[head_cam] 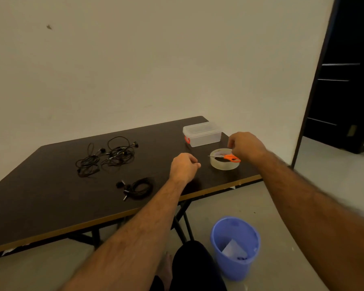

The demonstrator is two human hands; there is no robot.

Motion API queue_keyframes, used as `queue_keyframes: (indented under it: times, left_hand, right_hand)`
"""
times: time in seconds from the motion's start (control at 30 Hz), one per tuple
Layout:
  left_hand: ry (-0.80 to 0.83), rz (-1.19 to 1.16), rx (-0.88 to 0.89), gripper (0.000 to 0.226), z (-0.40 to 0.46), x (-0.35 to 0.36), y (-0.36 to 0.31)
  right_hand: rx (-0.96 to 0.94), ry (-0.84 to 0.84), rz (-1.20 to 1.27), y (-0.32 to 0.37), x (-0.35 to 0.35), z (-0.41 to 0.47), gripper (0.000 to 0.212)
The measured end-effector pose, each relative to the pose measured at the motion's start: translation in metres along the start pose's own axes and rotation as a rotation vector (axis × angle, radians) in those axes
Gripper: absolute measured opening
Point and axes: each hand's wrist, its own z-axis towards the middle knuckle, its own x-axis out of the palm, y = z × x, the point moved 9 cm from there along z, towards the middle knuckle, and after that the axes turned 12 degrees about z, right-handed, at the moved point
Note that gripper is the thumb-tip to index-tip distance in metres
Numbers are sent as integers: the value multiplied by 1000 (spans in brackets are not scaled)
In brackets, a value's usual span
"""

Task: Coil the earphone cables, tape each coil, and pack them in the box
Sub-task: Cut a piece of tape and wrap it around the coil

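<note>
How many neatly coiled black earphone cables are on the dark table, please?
1: the coiled black earphone cable lies near the front edge. The tangled black earphones farther back remain uncoiled.

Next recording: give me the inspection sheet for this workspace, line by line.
Surface: dark table with a pale edge strip, on folding legs.
Job's things: lidded clear box at the far right; tape roll with orange scissors lying across it.
Clutter: nothing seen on the table.
Grippers: left hand curled above the table, holding nothing visible; right hand over the scissors, grip unclear.
Cables: one coiled earphone near the front edge; tangled earphones farther back.
Surroundings: blue bucket on the floor, plain wall, dark doorway at right.
</note>
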Motion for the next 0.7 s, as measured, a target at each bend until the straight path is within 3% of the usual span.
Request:
queue_keyframes:
  times: [0.33,0.7]
  left_hand:
    - [101,17,-68,38,36,41,-25]
    - [93,29,-68,26,49,45,-26]
  right_hand:
    - [-47,133,125,-23,20,10,33]
    - [13,130,304,-36,27,13,35]
